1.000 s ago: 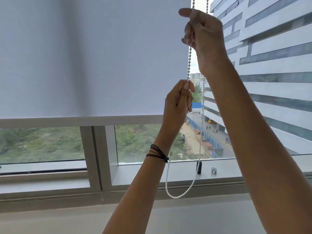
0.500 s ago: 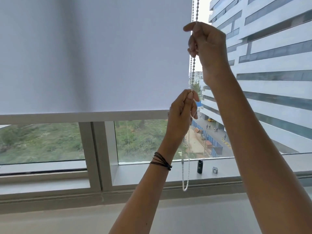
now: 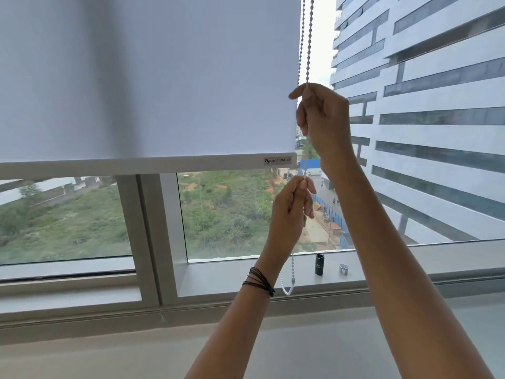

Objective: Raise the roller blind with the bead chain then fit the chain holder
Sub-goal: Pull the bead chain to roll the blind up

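Note:
A white roller blind (image 3: 153, 77) covers the upper window; its bottom rail (image 3: 142, 164) hangs a little under mid-height. A white bead chain (image 3: 308, 42) drops along the blind's right edge in two strands. My right hand (image 3: 323, 119) pinches the chain just beside the blind's lower right corner. My left hand (image 3: 291, 212) grips the chain lower down, below the rail. The chain's bottom loop (image 3: 287, 288) dangles by my left wrist, just above the sill. A small grey part (image 3: 344, 269), possibly the chain holder, lies on the sill.
A black cylinder (image 3: 319, 263) stands on the window sill (image 3: 218, 280) next to the grey part. A vertical window frame post (image 3: 153, 236) divides the panes. Outside are a large building and green ground far below.
Both hands have come down with the chain, the right from near the top of view to the blind's lower corner. The blind's rail is uncovered at its right end.

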Demonstrator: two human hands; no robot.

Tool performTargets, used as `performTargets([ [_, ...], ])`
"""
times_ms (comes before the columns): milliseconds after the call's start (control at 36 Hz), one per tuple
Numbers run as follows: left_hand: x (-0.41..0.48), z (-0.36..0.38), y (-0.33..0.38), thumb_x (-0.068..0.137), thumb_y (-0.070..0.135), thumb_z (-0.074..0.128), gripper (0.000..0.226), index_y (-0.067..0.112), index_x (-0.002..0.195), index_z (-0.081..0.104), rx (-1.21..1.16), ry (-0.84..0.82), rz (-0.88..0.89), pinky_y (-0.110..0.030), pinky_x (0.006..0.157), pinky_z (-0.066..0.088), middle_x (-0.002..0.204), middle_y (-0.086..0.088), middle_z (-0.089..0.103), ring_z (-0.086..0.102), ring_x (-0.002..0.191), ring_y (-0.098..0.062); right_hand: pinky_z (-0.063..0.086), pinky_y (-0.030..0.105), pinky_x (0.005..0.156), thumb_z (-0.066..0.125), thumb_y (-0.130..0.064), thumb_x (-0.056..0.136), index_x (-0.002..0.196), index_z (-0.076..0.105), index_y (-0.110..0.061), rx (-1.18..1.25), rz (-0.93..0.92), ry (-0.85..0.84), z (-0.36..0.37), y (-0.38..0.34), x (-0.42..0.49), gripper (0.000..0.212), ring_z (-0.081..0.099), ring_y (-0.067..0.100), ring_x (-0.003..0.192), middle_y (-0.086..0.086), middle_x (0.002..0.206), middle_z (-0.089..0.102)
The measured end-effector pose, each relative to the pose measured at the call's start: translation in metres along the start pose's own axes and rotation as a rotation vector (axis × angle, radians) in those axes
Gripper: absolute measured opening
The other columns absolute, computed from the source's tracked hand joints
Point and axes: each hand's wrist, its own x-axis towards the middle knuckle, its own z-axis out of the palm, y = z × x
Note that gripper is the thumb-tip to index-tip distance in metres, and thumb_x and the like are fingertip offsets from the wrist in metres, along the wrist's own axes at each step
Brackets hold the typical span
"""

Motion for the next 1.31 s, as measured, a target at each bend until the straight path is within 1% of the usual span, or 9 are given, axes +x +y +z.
performTargets([
  [222,-0.012,-0.002,-0.02,0.103,0.015,0.033,0.031,0.022,0.078,0.05,0.018,-0.004,-0.035,-0.019,0.039,0.031,0.048,0.01,0.039,0.042,0.045,-0.011,0.033,0.017,0.045,0.038,-0.004,0.098,0.087,0.061,-0.005,-0.035,-0.006,0.003,0.004,0.016,-0.018,0.026,0.037,0.003,0.038,0.002,0.048,0.045],
  [306,-0.014,-0.005,-0.025,0.103,0.016,0.033,0.032,0.023,0.078,0.05,0.019,0.005,-0.04,-0.017,0.04,0.031,0.049,0.007,0.038,0.04,0.046,-0.017,0.033,0.017,0.046,0.038,-0.005,0.098,0.088,0.062,-0.002,-0.037,-0.004,0.004,0.005,0.019,-0.023,0.025,0.038,0.003,0.039,0.002,0.048,0.046],
  [444,-0.018,-0.009,-0.035,0.103,0.016,0.033,0.033,0.025,0.077,0.051,0.034,0.003,-0.051,-0.015,0.041,0.032,0.05,0.008,0.038,0.04,0.048,-0.018,0.033,0.02,0.045,0.039,-0.006,0.098,0.089,0.062,0.001,-0.058,0.007,0.015,0.007,0.027,-0.03,0.025,0.038,0.007,0.04,0.002,0.049,0.046],
  [583,-0.025,-0.011,-0.046,0.103,0.016,0.033,0.036,0.029,0.075,0.051,0.054,-0.001,-0.081,-0.017,0.041,0.031,0.05,0.005,0.038,0.041,0.046,-0.012,0.033,0.023,0.045,0.04,-0.006,0.098,0.088,0.062,-0.001,-0.054,0.021,0.007,0.009,0.037,-0.041,0.025,0.038,0.011,0.041,0.001,0.049,0.046],
  [750,-0.037,-0.012,-0.062,0.103,0.011,0.033,0.037,0.027,0.076,0.051,0.059,-0.01,-0.101,-0.011,0.043,0.033,0.052,-0.003,0.035,0.037,0.044,-0.009,0.034,0.022,0.047,0.04,-0.006,0.098,0.086,0.062,-0.006,-0.094,0.048,0.015,0.008,0.056,-0.057,0.025,0.04,0.006,0.04,-0.003,0.049,0.047],
  [917,-0.05,-0.015,-0.085,0.103,0.01,0.033,0.036,0.027,0.076,0.051,0.124,-0.067,-0.145,-0.017,0.04,0.034,0.051,0.001,0.038,0.04,0.044,-0.007,0.033,0.017,0.047,0.04,-0.007,0.097,0.084,0.06,-0.013,-0.113,0.075,-0.004,0.007,0.074,-0.079,0.025,0.04,0.002,0.039,-0.004,0.049,0.046],
  [1056,-0.065,-0.019,-0.103,0.103,0.011,0.034,0.036,0.029,0.076,0.051,0.179,-0.116,-0.213,-0.017,0.042,0.037,0.051,0.007,0.042,0.042,0.044,-0.003,0.032,0.011,0.047,0.041,-0.007,0.097,0.083,0.061,-0.007,-0.132,0.108,-0.019,0.004,0.09,-0.102,0.024,0.04,0.002,0.039,-0.005,0.049,0.045],
  [1167,-0.079,-0.021,-0.115,0.103,0.013,0.034,0.033,0.025,0.076,0.05,0.217,-0.156,-0.279,-0.021,0.05,0.038,0.053,0.007,0.042,0.042,0.047,-0.003,0.035,0.013,0.046,0.041,-0.004,0.097,0.083,0.06,-0.007,-0.148,0.13,-0.031,0.0,0.103,-0.12,0.024,0.042,0.002,0.039,-0.005,0.049,0.046],
  [1306,-0.094,-0.023,-0.123,0.103,0.012,0.035,0.034,0.022,0.075,0.051,0.208,-0.205,-0.326,-0.017,0.053,0.036,0.052,0.001,0.041,0.039,0.047,-0.007,0.035,0.018,0.047,0.041,-0.006,0.097,0.084,0.06,-0.006,-0.162,0.196,-0.048,-0.01,0.117,-0.141,0.023,0.041,0.003,0.041,-0.003,0.05,0.046],
])
